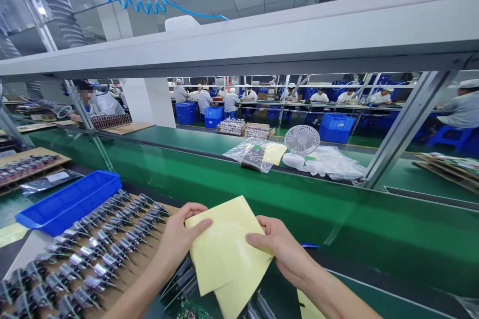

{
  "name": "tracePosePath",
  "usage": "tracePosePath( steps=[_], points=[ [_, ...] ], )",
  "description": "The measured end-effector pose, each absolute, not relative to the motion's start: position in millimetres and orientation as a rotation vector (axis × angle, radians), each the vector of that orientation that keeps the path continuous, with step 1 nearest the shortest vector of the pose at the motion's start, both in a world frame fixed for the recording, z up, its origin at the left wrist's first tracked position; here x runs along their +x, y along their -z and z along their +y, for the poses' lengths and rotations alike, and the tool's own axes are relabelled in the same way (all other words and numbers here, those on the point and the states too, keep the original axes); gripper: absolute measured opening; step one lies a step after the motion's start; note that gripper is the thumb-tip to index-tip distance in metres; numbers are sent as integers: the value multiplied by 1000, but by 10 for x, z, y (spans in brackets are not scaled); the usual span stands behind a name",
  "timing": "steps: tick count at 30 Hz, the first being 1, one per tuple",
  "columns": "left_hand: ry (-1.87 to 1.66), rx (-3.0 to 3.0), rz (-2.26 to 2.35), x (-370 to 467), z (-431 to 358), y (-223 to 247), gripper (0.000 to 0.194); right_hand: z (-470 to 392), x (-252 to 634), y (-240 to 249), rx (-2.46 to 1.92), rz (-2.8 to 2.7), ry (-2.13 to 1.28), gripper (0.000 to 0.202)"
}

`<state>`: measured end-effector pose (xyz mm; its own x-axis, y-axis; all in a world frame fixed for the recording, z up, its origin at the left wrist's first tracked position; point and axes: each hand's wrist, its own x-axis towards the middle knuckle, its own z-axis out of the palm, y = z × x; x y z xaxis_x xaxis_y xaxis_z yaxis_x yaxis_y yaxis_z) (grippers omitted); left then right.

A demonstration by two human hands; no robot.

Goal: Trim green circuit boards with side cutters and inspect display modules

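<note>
Pale yellow, glossy paper sheets [232,254]: overlapping and fanned, between your hands, above the near dark-green worktop [282,286]. Main risk is one sliding off the other; slick faces and a grip near the margins would cause it.
Drooping lower corner: could snag the dark cylindrical parts with long thin leads [183,279] underneath, or brush the green circuit board [192,311], if you dip the stack. Clearance there can't be judged.
Creases: likely if your thumbs press unevenly or your hands pull against each other.
Brown cardboard rows: your left forearm crosses their near side. A sweep outward could knock the silvery, wire-legged components [107,259] askew; whether the arm touches any, can't tell.
Left hand [187,227]: clamped on the sheets' upper left, thumb over the front, fingers bent behind.
Right hand [275,244]: pinching the right edge, thumb pointing inward across the face, fingers mostly hidden behind.
Forearms: angled in from both lower corners, converging on the paper; hands at near-equal height, right slightly lower.
</note>
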<state>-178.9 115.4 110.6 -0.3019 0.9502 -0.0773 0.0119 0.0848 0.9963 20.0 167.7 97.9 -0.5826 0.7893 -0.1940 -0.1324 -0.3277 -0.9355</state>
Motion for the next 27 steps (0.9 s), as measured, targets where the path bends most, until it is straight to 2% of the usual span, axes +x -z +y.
tracePosePath(
  steps=[4,7,10,15,20,24,27],
  points=[
    [-1135,941,1368,-1756,1264,-1121,56,1739,211,-834,-908,-1229,-1912,42],
    [-1051,949,1279,-1743,1284,-1106,52,1787,224,-813,-934,-1253,-1879,46],
    [-1109,983,1274,-1780,1313,-1041,49,1839,244,-833,-926,-1343,-1894,40],
    [-1150,1017,1301,-1822,1367,-905,48,1929,220,-752,-952,-1449,-1821,43],
    [-1143,1047,1320,-1811,1410,-785,50,1973,174,-618,-1086,-1480,-1672,38],
    [-1140,1097,1426,-1815,1468,-697,52,1964,169,-618,-1246,-1610,-1657,24],
    [-1093,1185,1495,-1831,1514,-633,50,1971,179,-606,-1433,-1689,-1533,21]
  ],
)
